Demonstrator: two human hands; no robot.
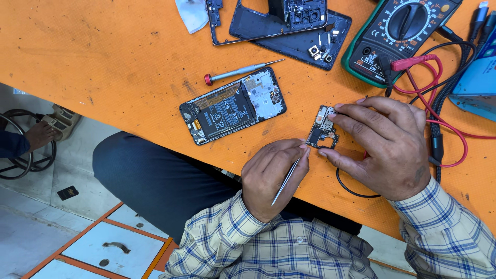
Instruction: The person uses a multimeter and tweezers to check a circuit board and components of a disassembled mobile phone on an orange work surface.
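While the small circuit board (pixel 323 129) lies flat on the orange bench (pixel 103 57), the right hand (pixel 385 147) pins it there, its fingers (pixel 343 114) closed along the board's right edge and thumb at the lower corner; the left hand (pixel 271 175) sits just to the lower left, fingers (pixel 301 149) pinched shut on thin metal tweezers (pixel 285 181), whose tip I cannot see, the fingertips nearly touching the board's left edge; an opened phone (pixel 232 105) with its battery and inner parts showing lies to the left of the board, well apart from both hands; a red-capped screwdriver (pixel 240 71) rests just above it; farther back lie a dark phone frame (pixel 268 23) and a multimeter (pixel 400 36) with red and black leads (pixel 454 129).
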